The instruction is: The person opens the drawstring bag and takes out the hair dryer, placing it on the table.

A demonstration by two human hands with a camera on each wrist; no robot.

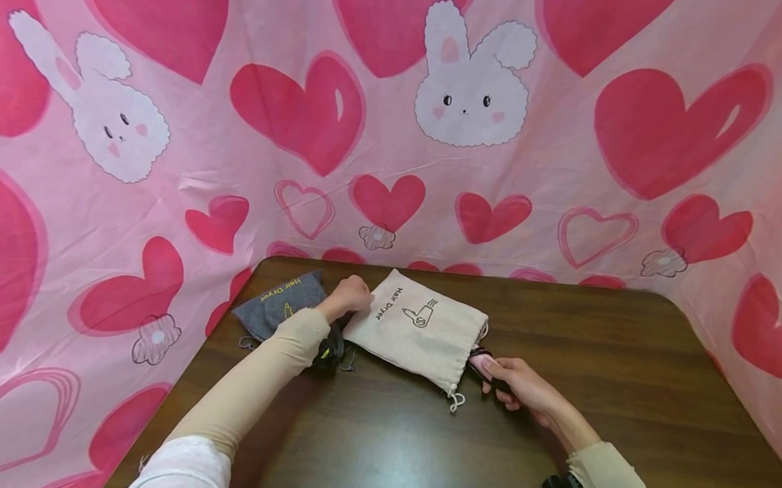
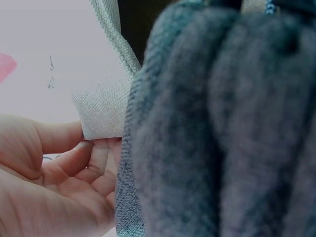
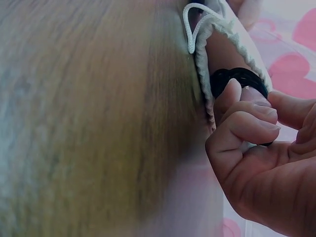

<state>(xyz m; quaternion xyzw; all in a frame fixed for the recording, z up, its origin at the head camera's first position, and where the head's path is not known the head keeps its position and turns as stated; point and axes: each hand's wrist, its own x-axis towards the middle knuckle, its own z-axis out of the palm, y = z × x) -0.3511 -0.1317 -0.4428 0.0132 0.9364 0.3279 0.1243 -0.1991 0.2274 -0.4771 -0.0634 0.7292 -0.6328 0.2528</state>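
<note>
A cream drawstring bag (image 1: 429,331) printed "Hair Dryer" lies slanted over the table, its mouth toward the right. My left hand (image 1: 351,295) pinches the closed-end corner of this bag between thumb and fingers, as the left wrist view confirms. At the mouth, my right hand (image 1: 523,387) grips a pink hair dryer (image 1: 481,358) by its handle end. Most of the dryer is hidden inside the cloth. In the right wrist view, black cord (image 3: 237,78) is wound around it just at the gathered opening (image 3: 201,61), with the fingers curled close by.
Left of the cream bag lies a dark grey drawstring bag (image 1: 271,304) with yellow "Hair Dryer" lettering, under my left forearm. A white drawstring loop (image 1: 456,402) hangs from the cream bag's mouth. Brown table (image 1: 380,450) stretches in front; a pink heart-and-rabbit cloth (image 1: 383,148) hangs behind.
</note>
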